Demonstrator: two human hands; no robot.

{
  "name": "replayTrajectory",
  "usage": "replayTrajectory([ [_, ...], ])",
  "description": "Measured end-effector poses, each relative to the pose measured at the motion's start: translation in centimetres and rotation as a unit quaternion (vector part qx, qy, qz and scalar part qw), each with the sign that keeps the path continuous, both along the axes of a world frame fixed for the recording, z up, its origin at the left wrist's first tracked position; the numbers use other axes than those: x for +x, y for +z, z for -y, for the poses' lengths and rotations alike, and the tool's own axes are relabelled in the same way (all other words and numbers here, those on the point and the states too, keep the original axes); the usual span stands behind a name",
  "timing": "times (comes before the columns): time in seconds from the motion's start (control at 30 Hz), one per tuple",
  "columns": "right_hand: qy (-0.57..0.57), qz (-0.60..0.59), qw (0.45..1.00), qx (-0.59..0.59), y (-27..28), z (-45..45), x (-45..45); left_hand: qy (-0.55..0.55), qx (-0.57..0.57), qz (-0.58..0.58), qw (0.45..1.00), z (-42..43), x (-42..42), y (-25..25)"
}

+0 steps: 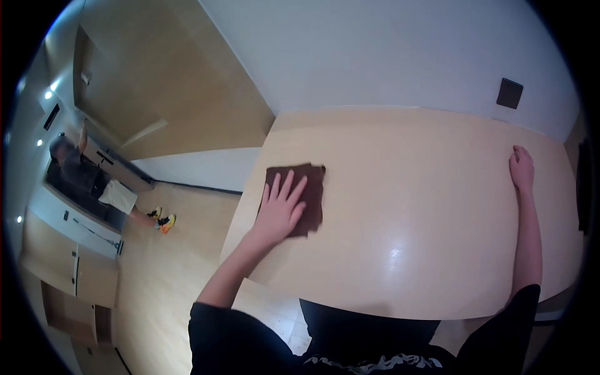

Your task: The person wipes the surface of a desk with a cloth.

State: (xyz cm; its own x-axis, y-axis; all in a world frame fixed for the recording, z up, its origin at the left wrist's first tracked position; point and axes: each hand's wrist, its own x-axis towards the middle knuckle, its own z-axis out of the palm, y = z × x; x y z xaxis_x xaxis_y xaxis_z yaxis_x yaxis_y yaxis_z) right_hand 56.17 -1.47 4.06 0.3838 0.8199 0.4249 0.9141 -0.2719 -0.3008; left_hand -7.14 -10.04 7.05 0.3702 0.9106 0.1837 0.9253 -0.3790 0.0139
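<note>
A dark brown cloth (312, 206) lies flat near the left edge of a light wood tabletop (406, 187). My left hand (282, 209) rests on it palm down, fingers spread, pressing the cloth against the surface. Far to the right, my right hand (522, 169) leans on the tabletop near its back right corner. Its fingers are curled in, and I see no object in them.
A white wall (400, 56) with a dark square plate (510, 93) runs along the table's back. At the left, another person (94, 175) stands by a door with an arm raised. Cabinets (94, 275) line the lower left, beside the wood floor (169, 269).
</note>
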Motion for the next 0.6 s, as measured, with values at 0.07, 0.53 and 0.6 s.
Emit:
replayTrajectory([
  [0.07,0.007,0.011,1.000,0.011,-0.6,-0.4,0.9,-0.010,-0.036,-0.011,0.999,4.6,0.2,1.4],
  [0.53,0.044,0.029,0.998,0.021,-1.6,-0.8,2.6,0.014,-0.082,-0.001,0.997,15.8,1.1,2.1],
  [0.6,0.047,0.032,0.998,0.019,-1.3,-0.7,2.4,-0.006,-0.080,0.014,0.997,15.1,1.0,2.4],
])
